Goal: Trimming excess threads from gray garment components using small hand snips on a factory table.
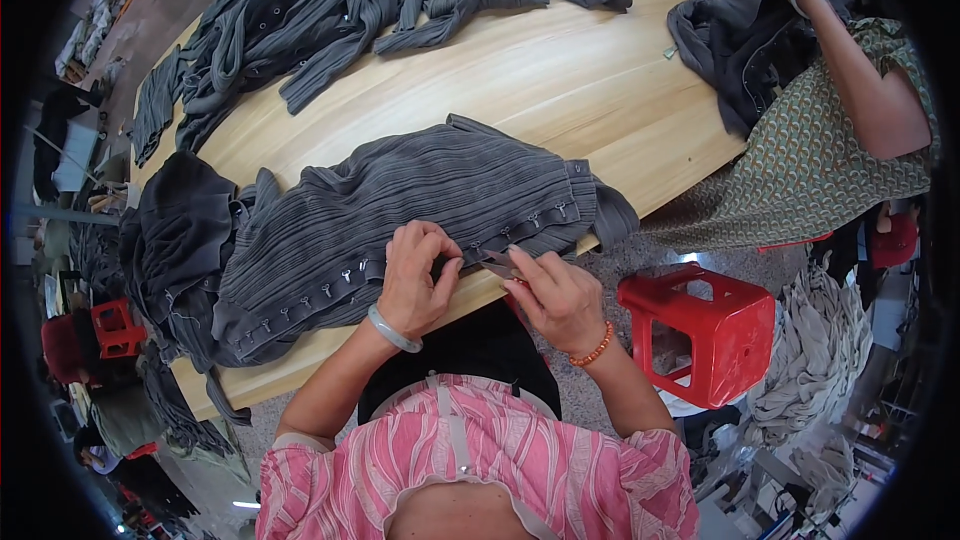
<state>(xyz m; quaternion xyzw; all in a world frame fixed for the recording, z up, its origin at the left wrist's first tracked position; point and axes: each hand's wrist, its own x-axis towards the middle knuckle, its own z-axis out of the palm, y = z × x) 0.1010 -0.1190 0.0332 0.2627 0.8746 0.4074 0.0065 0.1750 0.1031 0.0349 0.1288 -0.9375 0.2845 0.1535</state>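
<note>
With the grey top (400,190) laid along the near edge of the table (600,80), probably to keep its hooks (347,277) within reach, my left hand (415,278) curls finger and thumb there, pinching cloth or not I cannot tell, while my right hand (560,302) grips small scissors (498,267).

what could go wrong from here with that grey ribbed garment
The small pointed metal tool in the right hand sits close to the garment, so a slip might nick the cloth.
The left hand is near its tip, so a finger could get pricked.
A dark cloth strip hangs over the table edge and might snag.
</note>
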